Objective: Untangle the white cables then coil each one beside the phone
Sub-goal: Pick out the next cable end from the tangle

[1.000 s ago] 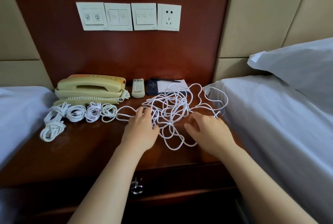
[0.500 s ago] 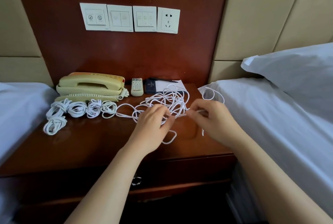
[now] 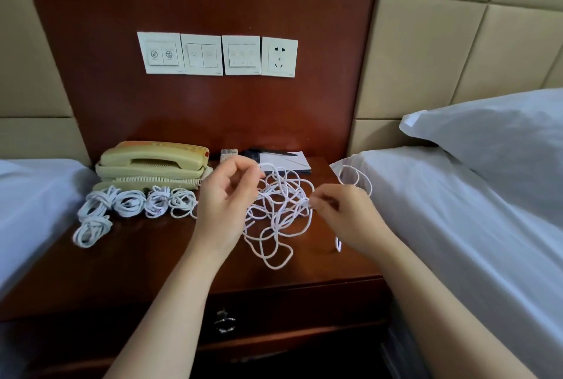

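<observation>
Head view, on my remote feed: above the desk [image 3: 137,272], the left hand [image 3: 225,202] curls thumb and fingers on a strand while the right hand [image 3: 344,214] pinches what looks like a cable end. The white tangle [image 3: 274,214] hangs between them. Finished coils [image 3: 131,202] lie left of the left hand, before the phone [image 3: 152,165] (one loop strays onto the bed). I judge the cable light, limp and snag-prone, best drawn out by a free end.

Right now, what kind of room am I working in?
Probably a hotel room: a left bed and right bed flank one nightstand, which holds a corded phone and notepad, under a row of wall switches.
</observation>
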